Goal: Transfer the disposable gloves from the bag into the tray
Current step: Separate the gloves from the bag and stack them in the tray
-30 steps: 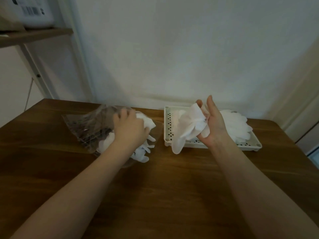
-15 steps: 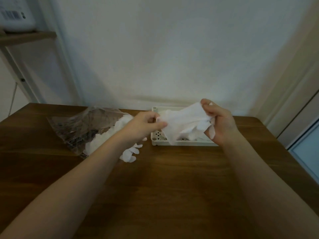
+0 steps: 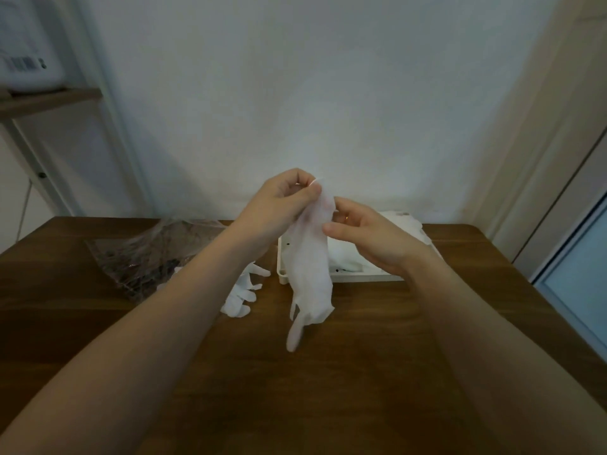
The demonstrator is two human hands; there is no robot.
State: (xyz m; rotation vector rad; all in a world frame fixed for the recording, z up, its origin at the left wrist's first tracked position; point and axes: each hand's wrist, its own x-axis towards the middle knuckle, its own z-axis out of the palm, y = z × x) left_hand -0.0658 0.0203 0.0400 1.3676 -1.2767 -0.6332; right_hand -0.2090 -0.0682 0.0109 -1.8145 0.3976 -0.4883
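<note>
A thin white disposable glove (image 3: 310, 274) hangs cuff-up in the air over the table, its fingers drooping down. My left hand (image 3: 282, 200) pinches the cuff at the top. My right hand (image 3: 364, 234) pinches the glove's right edge just below. Behind the glove stands the white perforated tray (image 3: 282, 274) with more white gloves (image 3: 407, 224) in it, partly hidden by my right hand. At the left lies the clear plastic bag (image 3: 147, 254), with a heap of white gloves (image 3: 241, 293) spilling from its mouth beside my left forearm.
A brown wooden table (image 3: 328, 389) carries everything and ends at a white wall. At the far left stands a wooden shelf (image 3: 49, 100) with a white box on it. A door frame and glass panel (image 3: 574, 274) are at the right.
The glove was held spread sideways over the tray between both hands; now it hangs lengthwise, lifted higher, with my left hand raised to its cuff. The view has shifted a little.
</note>
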